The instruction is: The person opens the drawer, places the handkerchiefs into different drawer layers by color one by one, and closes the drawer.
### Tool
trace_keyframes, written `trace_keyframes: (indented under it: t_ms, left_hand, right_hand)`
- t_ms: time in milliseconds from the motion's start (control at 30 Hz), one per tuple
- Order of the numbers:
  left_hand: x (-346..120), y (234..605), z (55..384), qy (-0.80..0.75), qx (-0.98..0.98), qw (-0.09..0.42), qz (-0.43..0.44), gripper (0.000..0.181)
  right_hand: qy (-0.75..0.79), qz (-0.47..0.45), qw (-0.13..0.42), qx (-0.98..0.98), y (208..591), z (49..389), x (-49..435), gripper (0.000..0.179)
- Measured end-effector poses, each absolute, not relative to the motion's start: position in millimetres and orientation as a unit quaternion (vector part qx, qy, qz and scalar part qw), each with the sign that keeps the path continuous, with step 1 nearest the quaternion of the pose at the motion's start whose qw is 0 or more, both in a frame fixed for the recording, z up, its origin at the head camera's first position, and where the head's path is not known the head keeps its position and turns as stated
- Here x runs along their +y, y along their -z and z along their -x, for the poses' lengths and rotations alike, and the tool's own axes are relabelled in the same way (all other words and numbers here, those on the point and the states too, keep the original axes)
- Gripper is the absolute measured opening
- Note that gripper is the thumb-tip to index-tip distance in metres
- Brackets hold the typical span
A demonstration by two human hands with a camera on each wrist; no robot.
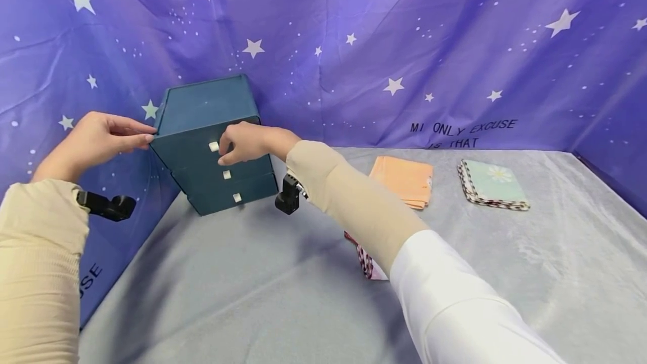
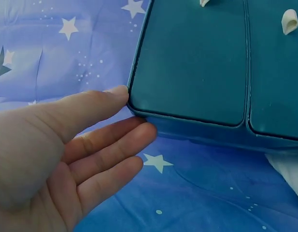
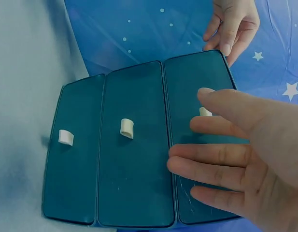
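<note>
A dark blue drawer cabinet [image 1: 212, 103] stands at the left, with three drawers stacked in its front. White knobs [image 3: 127, 128] sit on the drawer fronts. My left hand [image 1: 103, 139] rests its fingertips against the cabinet's upper left front corner, the thumb at the edge and the other fingers nearly straight. In front of the top drawer [image 2: 187, 63] is my right hand [image 1: 247, 142], its thumb and forefinger on either side of the top knob [image 1: 214, 146]. The right wrist view shows those fingers extended, with the knob partly hidden behind them. All drawers look closed.
Folded orange cloth [image 1: 404, 178] and folded pale green cloth [image 1: 495, 181] lie on the grey table cover [image 1: 242, 296], to the right. Another patterned cloth [image 1: 371, 265] is partly hidden under my right arm. A purple starry curtain [image 1: 323, 55] stands close behind the cabinet.
</note>
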State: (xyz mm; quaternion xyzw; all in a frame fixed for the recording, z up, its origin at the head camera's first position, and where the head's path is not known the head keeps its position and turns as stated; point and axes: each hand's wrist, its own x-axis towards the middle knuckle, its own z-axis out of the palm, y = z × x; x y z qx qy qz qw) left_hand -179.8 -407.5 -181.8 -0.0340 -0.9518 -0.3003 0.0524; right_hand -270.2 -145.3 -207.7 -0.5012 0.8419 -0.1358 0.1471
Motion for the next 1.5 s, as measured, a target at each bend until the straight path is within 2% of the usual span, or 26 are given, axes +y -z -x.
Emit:
trace_keyframes:
  t_ms: [133,333,600,933,1233,1500]
  left_hand:
    - [-406,180,178,0.295,-0.954,0.052,0.022,0.022]
    - [-404,181,177,0.285,-0.957,0.057,0.022,0.032]
    - [-403,183,176,0.287,-0.955,0.069,0.023,0.033]
    - [-402,184,178,0.273,-0.959,0.074,0.028,0.038]
    - [-399,183,182,0.276,-0.958,0.073,0.029,0.038]
    - [-403,184,183,0.268,-0.960,0.075,0.025,0.037]
  right_hand:
    - [0.132,0.502,0.126,0.846,208,270,-149,0.033]
    - [0.163,0.487,0.115,0.850,210,269,-150,0.026]
    - [0.195,0.451,0.103,0.865,215,267,-157,0.047]
    - [0.207,0.404,0.064,0.889,221,263,-165,0.049]
    - [0.187,0.388,0.004,0.902,230,264,-166,0.047]
    - [0.190,0.399,0.002,0.897,234,262,-167,0.046]
